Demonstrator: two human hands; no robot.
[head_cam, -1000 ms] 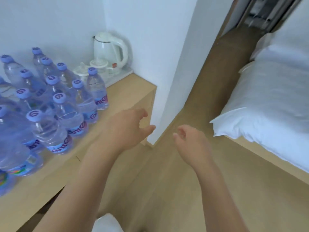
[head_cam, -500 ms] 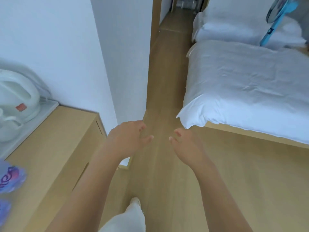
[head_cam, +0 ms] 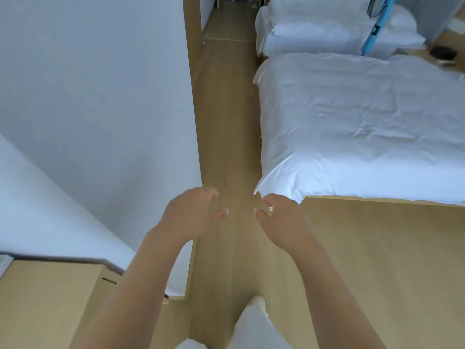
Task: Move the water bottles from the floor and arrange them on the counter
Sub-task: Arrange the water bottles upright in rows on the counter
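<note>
Left hand and right hand hovered over light wooden floor, fingers loosely curled, holding nothing; pale wooden counter lay at lower left.

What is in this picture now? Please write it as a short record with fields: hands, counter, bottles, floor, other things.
left hand: empty, fingers loosely curled, held over the floor
right hand: empty, fingers loosely curled, beside the left hand, not touching it
counter: only its wooden corner shows, lower left
water bottles: none in view
floor: light wood, a narrow passage between wall and bed
bed: white bedding, on the right
wall: white, on the left
</note>
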